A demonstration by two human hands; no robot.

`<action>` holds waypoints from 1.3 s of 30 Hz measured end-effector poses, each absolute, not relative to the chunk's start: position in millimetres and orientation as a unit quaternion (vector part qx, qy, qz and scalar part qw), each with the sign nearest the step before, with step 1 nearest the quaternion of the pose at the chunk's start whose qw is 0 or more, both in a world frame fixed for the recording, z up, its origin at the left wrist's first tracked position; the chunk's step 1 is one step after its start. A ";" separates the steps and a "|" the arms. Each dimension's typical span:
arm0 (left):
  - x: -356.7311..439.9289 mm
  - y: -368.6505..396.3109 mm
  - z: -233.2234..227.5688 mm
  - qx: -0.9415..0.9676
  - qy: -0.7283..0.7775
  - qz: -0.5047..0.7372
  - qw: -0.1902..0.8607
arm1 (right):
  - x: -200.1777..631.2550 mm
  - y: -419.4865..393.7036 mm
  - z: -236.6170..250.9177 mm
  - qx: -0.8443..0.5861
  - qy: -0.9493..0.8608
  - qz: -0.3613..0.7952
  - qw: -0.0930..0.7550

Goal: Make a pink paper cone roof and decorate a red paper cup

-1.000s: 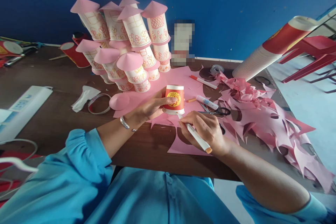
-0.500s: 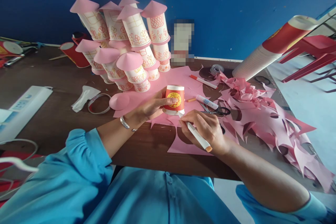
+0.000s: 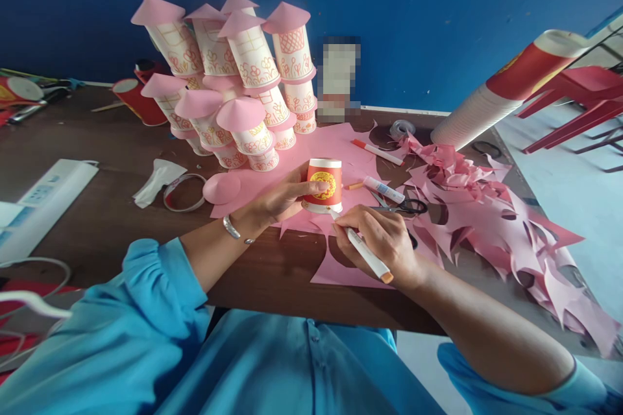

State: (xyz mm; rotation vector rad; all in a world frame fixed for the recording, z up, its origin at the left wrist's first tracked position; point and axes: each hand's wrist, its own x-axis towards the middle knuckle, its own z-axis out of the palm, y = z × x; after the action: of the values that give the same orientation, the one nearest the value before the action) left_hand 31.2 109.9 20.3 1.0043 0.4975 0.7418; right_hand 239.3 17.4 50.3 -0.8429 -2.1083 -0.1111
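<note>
Left hand [image 3: 280, 201]: closed around the side of the inverted red paper cup [image 3: 323, 185], pressing it down on the pink paper sheet [image 3: 341, 142], apparently so it cannot slide.
Right hand [image 3: 382, 240]: gripping a white marker [image 3: 360, 251] in a writing hold, its tip at the cup's rim where rim meets paper; the orange end points back toward the wrist.
Red paper cup: upside down between the two hands, just beyond the right hand's fingertips, standing as a round template for the marker tip beside it.
Pink paper sheet: flat on the surface [image 3: 97, 220] under both hands, with round holes in the part near the right hand.
Beyond the right hand: scissors [image 3: 402, 206], a glue stick [image 3: 384, 189] and a second marker [image 3: 377, 152], lying within easy reach.
Outward of the right hand: a heap of pink paper scraps [image 3: 487, 220] and a long leaning sleeve of stacked cups [image 3: 491, 100].
Beyond the left hand: a pile of decorated white cups with pink cone caps [image 3: 233, 84]; one loose pink cone [image 3: 221, 188] lies near the left hand's fingers.
</note>
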 end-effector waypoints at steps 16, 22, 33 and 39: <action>30.0 110.2 18.0 0.463 0.239 0.351 0.778 | 240.9 17.7 52.3 -0.344 -0.840 -0.048 0.416; 30.2 111.0 17.3 0.467 0.237 0.350 0.777 | 239.6 17.3 52.2 -0.348 -0.837 -0.049 0.419; 30.8 110.8 18.8 0.471 0.224 0.347 0.779 | 239.7 15.9 51.3 -0.343 -0.840 -0.042 0.417; 30.2 110.9 17.7 0.465 0.228 0.351 0.780 | 241.1 17.0 53.1 -0.346 -0.840 -0.045 0.416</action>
State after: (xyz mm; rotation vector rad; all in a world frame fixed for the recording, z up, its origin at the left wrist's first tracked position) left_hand 30.2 110.9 17.7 1.0059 0.4920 0.7583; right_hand 241.1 17.0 53.1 -0.8698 -2.1088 -0.1129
